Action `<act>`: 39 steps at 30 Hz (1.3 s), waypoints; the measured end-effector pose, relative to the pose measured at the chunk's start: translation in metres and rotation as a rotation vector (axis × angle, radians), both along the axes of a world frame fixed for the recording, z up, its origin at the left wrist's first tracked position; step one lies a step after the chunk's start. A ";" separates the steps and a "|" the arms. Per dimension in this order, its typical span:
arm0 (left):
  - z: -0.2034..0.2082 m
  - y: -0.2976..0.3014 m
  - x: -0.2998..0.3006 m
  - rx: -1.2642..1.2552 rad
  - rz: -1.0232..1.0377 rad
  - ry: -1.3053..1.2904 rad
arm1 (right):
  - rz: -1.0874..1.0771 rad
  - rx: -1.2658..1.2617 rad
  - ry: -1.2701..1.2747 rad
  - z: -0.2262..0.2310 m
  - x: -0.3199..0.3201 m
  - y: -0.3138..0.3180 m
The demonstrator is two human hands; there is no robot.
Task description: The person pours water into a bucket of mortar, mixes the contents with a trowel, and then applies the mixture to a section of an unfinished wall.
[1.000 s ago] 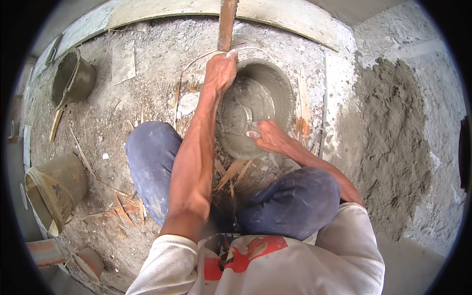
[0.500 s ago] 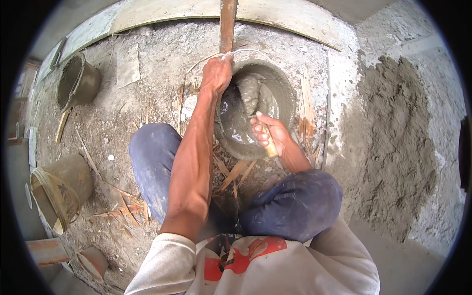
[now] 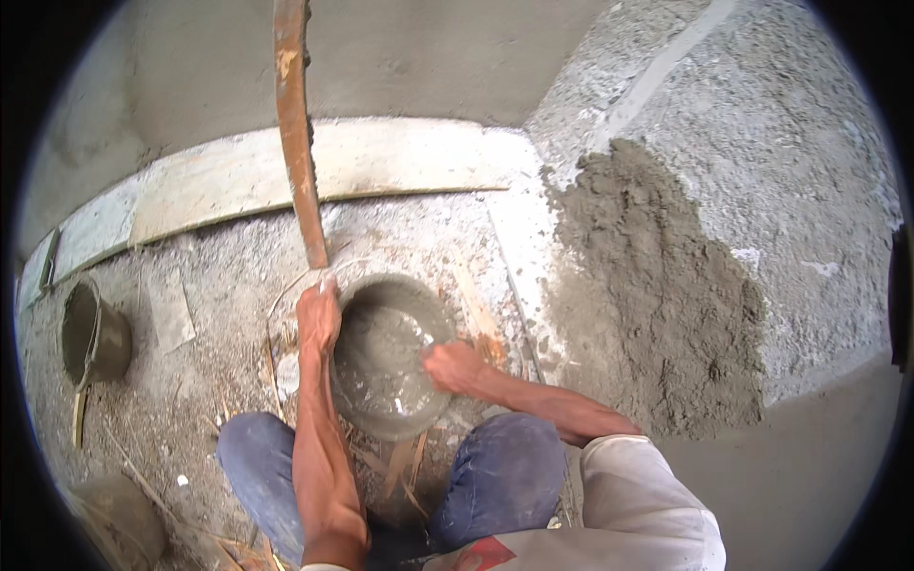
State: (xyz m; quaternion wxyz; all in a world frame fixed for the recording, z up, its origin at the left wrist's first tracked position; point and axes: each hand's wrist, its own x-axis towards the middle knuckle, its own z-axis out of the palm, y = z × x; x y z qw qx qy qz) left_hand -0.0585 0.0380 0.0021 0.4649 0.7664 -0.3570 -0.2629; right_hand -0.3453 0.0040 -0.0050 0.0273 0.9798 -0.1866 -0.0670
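Observation:
A round bucket (image 3: 440,309) holds wet grey mortar (image 3: 381,357) and stands on the rubble ground in front of my knees. My left hand (image 3: 319,314) is closed around the lower end of a long reddish-brown wooden batten (image 3: 299,162), beside the bucket's left rim. The batten runs up and away, with mortar clinging to its right edge. At the bucket's right side my right hand (image 3: 454,367) is closed on the trowel seen in the earlier frame. Its handle is hidden in the fist, and the blade cannot be made out against the mortar.
Fresh mortar (image 3: 657,285) covers part of the rough wall at right. A pale board (image 3: 400,162) lies along the base of the far wall. Two more buckets, one upper (image 3: 112,343) and one lower (image 3: 119,523), stand at left. Wood splinters (image 3: 405,462) litter the ground.
The view has swung up and right, showing more wall. My right hand has turned, and the trowel's blade and yellowish handle no longer show. My left hand keeps its hold on the batten.

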 end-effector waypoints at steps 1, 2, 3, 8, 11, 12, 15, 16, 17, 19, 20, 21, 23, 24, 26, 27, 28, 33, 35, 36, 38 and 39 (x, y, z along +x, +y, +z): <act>0.013 0.002 -0.013 0.038 0.001 0.033 | -0.003 0.083 0.027 -0.020 0.000 0.006; 0.015 0.005 -0.017 0.042 0.027 0.049 | 0.016 0.140 0.010 -0.025 0.005 0.012; 0.013 0.007 -0.017 0.053 0.045 0.076 | 0.027 0.205 0.004 -0.026 0.004 0.017; 0.021 0.027 -0.003 0.080 0.059 0.033 | 0.179 0.169 0.039 0.055 0.013 0.039; 0.019 0.029 0.000 0.040 0.037 -0.012 | 0.074 0.060 0.016 0.098 0.005 0.028; 0.016 0.028 -0.002 0.012 0.017 -0.021 | 0.017 -0.045 -0.077 0.104 0.001 0.021; 0.017 0.017 -0.010 0.009 0.017 0.036 | -0.104 -0.131 0.022 0.083 -0.009 -0.009; 0.016 0.012 -0.012 0.008 0.018 0.045 | -0.050 -0.050 0.078 0.065 -0.016 -0.019; 0.015 0.009 -0.010 0.009 0.032 0.046 | 0.016 0.035 0.124 0.055 -0.015 -0.021; 0.012 0.007 -0.012 -0.010 0.037 0.026 | 0.022 0.165 0.163 0.035 -0.017 -0.012; 0.017 0.008 -0.013 0.020 0.048 0.029 | 0.034 0.266 0.196 0.029 -0.015 -0.007; 0.020 0.008 -0.017 0.005 0.039 0.038 | 0.046 0.298 0.205 0.023 -0.018 -0.006; 0.026 0.012 -0.015 -0.013 0.037 0.060 | 0.121 0.422 0.124 0.018 -0.014 -0.008; 0.027 0.013 -0.013 -0.014 0.042 0.081 | 0.141 0.445 0.127 0.017 -0.009 -0.008; 0.023 0.014 -0.012 0.003 0.043 0.081 | -0.030 0.581 0.208 0.019 -0.002 0.005; 0.024 0.015 -0.010 0.023 0.036 0.076 | -0.007 0.620 0.206 0.017 0.002 0.010; 0.021 0.013 -0.013 0.050 0.020 0.073 | -0.050 0.709 0.150 0.012 0.002 0.015; 0.016 0.012 -0.014 0.121 0.033 0.093 | -0.285 0.913 0.159 -0.002 0.005 0.041; 0.027 0.012 -0.016 0.145 -0.006 0.072 | -0.471 1.017 0.084 -0.010 -0.001 0.048; 0.024 0.011 -0.017 0.158 -0.004 0.070 | -0.477 1.015 0.012 -0.020 -0.008 0.053; 0.019 0.014 -0.010 0.147 0.028 0.106 | -0.601 1.174 0.034 0.023 0.011 0.063; 0.020 0.013 -0.010 0.151 0.031 0.106 | -0.750 1.314 0.053 0.040 0.015 0.067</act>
